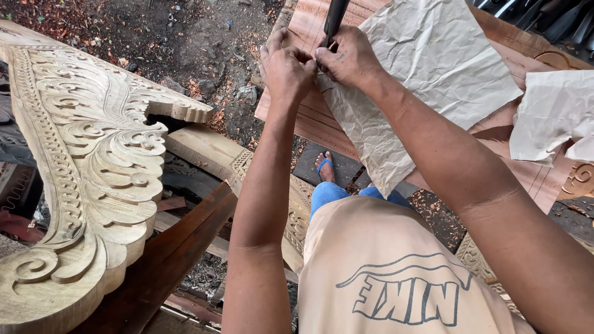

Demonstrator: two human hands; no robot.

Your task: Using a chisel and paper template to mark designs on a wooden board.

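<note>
Dark tool handle, top cut off, pinched by both the left hand and right hand.

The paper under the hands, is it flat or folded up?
Spread out, but crinkled. The paper lies open over the wood board, creases all across it.

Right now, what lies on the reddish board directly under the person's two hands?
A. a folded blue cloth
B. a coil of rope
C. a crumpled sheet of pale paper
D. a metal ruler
C: the left hand and right hand press a dark tool at the edge of a crumpled pale paper sheet spread over the reddish board.
</note>
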